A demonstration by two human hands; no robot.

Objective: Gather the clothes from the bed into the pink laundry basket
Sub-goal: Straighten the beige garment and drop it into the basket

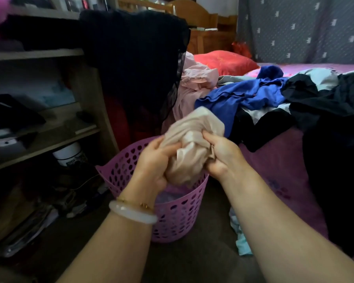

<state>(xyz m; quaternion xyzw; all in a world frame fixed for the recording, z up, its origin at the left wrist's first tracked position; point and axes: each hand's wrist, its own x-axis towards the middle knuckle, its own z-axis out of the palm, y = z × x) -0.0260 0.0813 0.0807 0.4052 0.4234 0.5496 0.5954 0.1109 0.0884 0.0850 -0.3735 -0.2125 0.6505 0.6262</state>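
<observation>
A beige satin garment (189,137) is bunched up just above the pink laundry basket (178,217), which stands on the floor beside the bed. My left hand (154,162) grips its left side and my right hand (221,155) grips its right side. On the purple bed (274,166) lie a blue garment (243,94), black clothes (319,103), and a pale pink garment (194,80). Some light fabric lies at the basket's bottom.
A wooden shelf unit (49,123) full of items stands at the left. A black garment (135,58) hangs over it behind the basket. A red pillow (223,60) lies at the bed's head. A light blue cloth (240,240) lies on the floor by the bed.
</observation>
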